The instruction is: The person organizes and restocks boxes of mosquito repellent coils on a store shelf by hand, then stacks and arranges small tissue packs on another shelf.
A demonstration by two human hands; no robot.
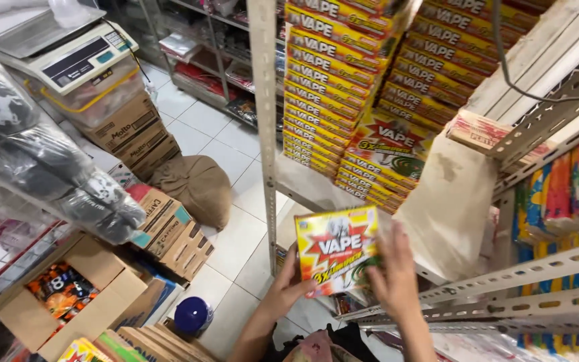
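Both hands are up and on the same thing: a flat yellow-and-red box (336, 249), held upright in front of the metal shelf (450, 201). The left hand (288, 285) cups the box's lower left corner, fingers curled around the edge. The right hand (394, 275) is clamped on its right side, fingers spread along the face and thumb tucked behind, as far as I can make out; the grip there is partly hidden by the box itself.

Just beyond the box, the shelf board shows a bare brown patch on its right half. Further back and higher, matching yellow boxes are already stacked (356, 87) in tall leaning columns, filling the left and rear of that shelf, so a good share of the stocking looks done, with the box in hand not yet on the shelf and that bare patch open to the right of the stacks.

Down to the left on the tiled floor sit open cardboard cartons (95, 295), a brown sack (196, 188) and a round blue lid (194, 314). Farthest off, top left, a weighing scale (61, 50) rests on a pile of boxes.
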